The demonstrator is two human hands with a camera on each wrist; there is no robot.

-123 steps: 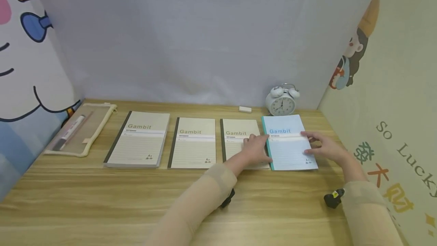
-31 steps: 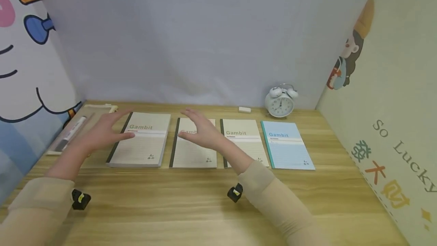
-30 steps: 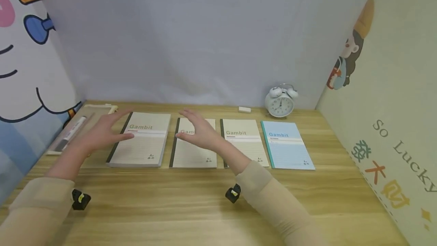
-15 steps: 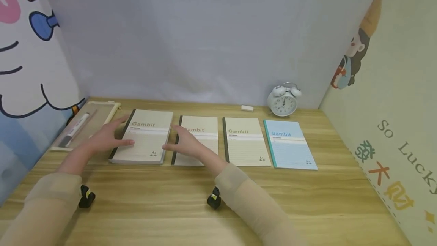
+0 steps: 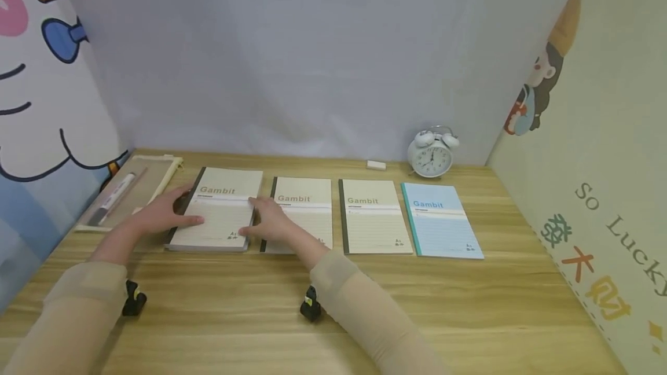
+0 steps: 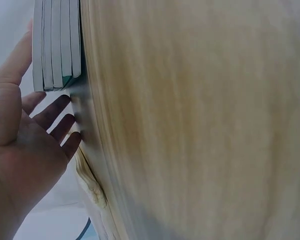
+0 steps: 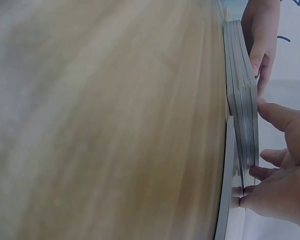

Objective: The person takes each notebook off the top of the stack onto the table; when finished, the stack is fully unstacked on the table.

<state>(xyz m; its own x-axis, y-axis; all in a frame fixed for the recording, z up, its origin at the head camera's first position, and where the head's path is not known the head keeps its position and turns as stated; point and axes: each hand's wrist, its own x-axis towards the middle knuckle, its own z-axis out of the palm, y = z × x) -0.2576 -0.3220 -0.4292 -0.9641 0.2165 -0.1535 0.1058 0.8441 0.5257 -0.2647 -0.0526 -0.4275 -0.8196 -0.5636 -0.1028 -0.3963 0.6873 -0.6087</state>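
A thick stack of cream Gambit notebooks (image 5: 221, 233) with a dark spine lies at the left of the row. Beside its spine is my left hand (image 5: 161, 213), thumb laid over the cover and fingers spread down the side. At the opposite edge, my right hand (image 5: 273, 221) has thumb and fingertips at the stack's right side. The left wrist view shows several layered page blocks in the stack (image 6: 55, 45), with loose fingers (image 6: 65, 132) below its corner. In the right wrist view, the right thumb (image 7: 277, 114) meets the top of the stack (image 7: 247, 115).
Two thinner cream notebooks (image 5: 307, 224) (image 5: 372, 221) and a blue notebook (image 5: 443, 221) continue the row rightward. A mesh pouch (image 5: 151, 181) with a marker (image 5: 117, 195) lies left. Behind stand a white alarm clock (image 5: 431, 158) and a small white block (image 5: 376, 165).
Both hands left the blue notebook at the right and crossed to the left stack. In the last second the right hand moved left and down onto the stack's edge, the left hand settling at the spine.
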